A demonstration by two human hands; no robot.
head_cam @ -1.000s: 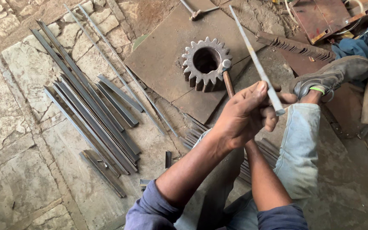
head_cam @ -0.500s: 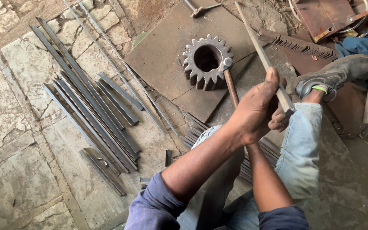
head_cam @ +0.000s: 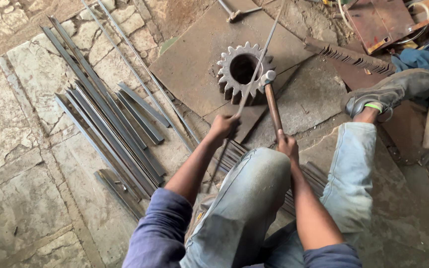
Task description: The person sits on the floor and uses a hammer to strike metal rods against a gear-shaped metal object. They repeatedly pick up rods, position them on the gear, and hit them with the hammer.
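My left hand [head_cam: 223, 125] grips a long thin metal rod [head_cam: 260, 62] that slants up over a large toothed steel gear [head_cam: 244, 72]. The gear stands on a rusty steel plate [head_cam: 194, 64]. My right hand [head_cam: 287, 145] holds the wooden handle of a hammer [head_cam: 272, 101], whose metal head rests on the rod at the gear's near right edge. My knees in pale jeans sit just below both hands.
Several flat steel strips [head_cam: 107, 126] lie in a row on the stone floor at left, and two thin rods [head_cam: 140, 74] run beside them. A toothed bar [head_cam: 346, 54] and my shoe [head_cam: 391, 92] are at right. Tools and clutter fill the top right corner.
The camera has pulled back. My left hand has brought the rod down from beside my right knee onto the gear, and the hammer head now sits on it.
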